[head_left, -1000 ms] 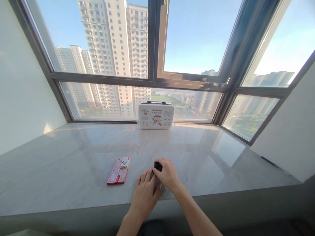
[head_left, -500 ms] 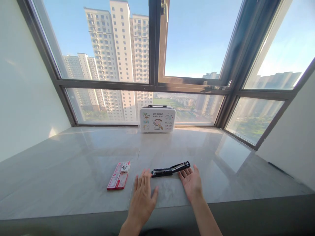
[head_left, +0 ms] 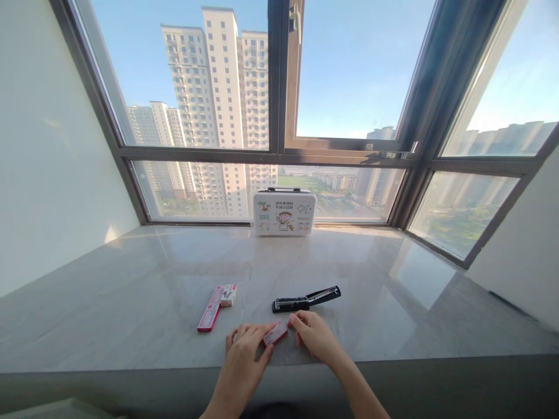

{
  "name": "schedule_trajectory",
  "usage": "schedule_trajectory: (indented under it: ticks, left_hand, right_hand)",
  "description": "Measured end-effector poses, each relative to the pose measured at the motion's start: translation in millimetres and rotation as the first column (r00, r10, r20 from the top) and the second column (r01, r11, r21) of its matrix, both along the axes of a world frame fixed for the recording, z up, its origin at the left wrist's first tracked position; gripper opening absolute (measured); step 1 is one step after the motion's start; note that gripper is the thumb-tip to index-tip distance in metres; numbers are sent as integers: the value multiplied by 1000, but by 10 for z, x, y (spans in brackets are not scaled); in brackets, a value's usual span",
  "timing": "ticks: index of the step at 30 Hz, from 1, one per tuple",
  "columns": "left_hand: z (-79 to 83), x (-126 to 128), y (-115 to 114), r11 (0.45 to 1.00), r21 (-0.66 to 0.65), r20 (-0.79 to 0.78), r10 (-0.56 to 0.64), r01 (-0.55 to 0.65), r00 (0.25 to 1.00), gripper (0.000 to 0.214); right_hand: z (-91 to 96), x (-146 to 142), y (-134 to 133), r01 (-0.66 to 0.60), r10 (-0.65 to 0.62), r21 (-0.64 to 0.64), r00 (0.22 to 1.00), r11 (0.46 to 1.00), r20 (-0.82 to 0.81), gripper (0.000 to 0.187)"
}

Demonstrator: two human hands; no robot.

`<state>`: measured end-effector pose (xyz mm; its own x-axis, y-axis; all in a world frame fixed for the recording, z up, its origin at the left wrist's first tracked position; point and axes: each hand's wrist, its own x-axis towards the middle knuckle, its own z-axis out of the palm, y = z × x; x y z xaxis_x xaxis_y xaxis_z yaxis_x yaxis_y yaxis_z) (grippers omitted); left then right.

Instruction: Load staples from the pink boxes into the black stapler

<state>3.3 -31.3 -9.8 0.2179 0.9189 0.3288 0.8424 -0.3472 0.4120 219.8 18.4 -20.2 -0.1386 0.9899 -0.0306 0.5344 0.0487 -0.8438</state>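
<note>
My left hand (head_left: 243, 354) and my right hand (head_left: 315, 336) both pinch a small red and white box of staples (head_left: 275, 333) low over the grey stone sill (head_left: 131, 291), near its front edge. Just beyond the box lies a black stapler (head_left: 305, 299), opened out flat, apart from both hands. To the left, another red box (head_left: 208, 316) lies flat with a small white box (head_left: 228, 294) at its far end.
A white case with cartoon pictures (head_left: 285, 213) stands upright against the window at the back middle. White walls close the sill at left and right. An opened window sash (head_left: 349, 75) sits above the case.
My left hand has lifted one red box from the pair at the left and brought it to the middle, where my right hand has joined it. The stapler stays flat.
</note>
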Motion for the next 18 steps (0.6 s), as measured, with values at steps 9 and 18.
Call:
schedule_trajectory:
  ticks: [9, 18]
  left_hand:
    - [96, 275, 379, 977, -84, 277, -164, 194, 947, 38]
    - [-13, 247, 405, 976, -97, 335, -153, 196, 930, 54]
  right_hand:
    - [-78, 602, 162, 97, -93, -36, 991, 995, 100, 36]
    - [502, 424, 171, -176, 60, 213, 885, 961, 462, 14]
